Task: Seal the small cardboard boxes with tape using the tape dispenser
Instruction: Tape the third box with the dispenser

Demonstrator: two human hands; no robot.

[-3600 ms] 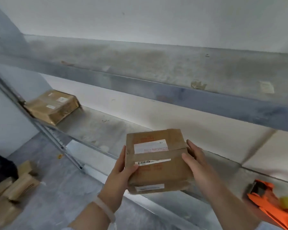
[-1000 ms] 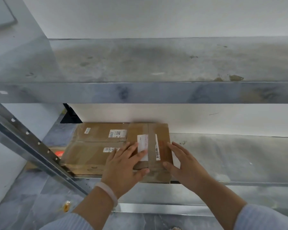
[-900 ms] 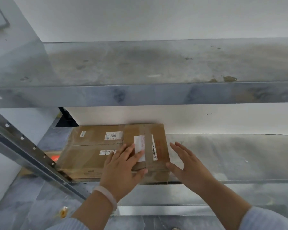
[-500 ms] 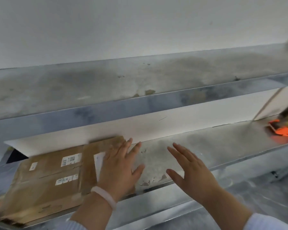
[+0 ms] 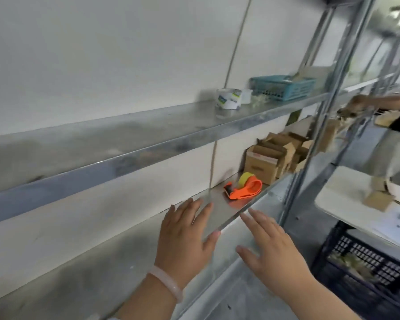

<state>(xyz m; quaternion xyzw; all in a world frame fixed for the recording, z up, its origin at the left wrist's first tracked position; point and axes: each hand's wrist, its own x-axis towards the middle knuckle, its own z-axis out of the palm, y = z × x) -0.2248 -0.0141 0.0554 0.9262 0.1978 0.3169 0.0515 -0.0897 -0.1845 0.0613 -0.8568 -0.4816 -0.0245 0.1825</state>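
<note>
An orange tape dispenser (image 5: pixel 244 190) with a yellowish tape roll lies on the lower metal shelf (image 5: pixel 129 250), to the right and beyond my hands. Behind it stand several small open cardboard boxes (image 5: pixel 271 158). My left hand (image 5: pixel 185 232) hovers over the shelf with fingers spread and holds nothing. My right hand (image 5: pixel 270 248) is out in front of the shelf edge, fingers straight, also empty. The sealed boxes I set down are out of view to the left.
On the upper shelf (image 5: pixel 148 135) sit a white tape roll (image 5: pixel 228 99) and a blue basket (image 5: pixel 284 86). A metal upright (image 5: pixel 319 125) stands right. Beyond it are a white table (image 5: pixel 356 199), a dark crate (image 5: pixel 367 262) and another person's arm (image 5: pixel 379 102).
I let go of the sealed box on the shelf and both hands came off it. My view has swung right, bringing the dispenser and open boxes into sight.
</note>
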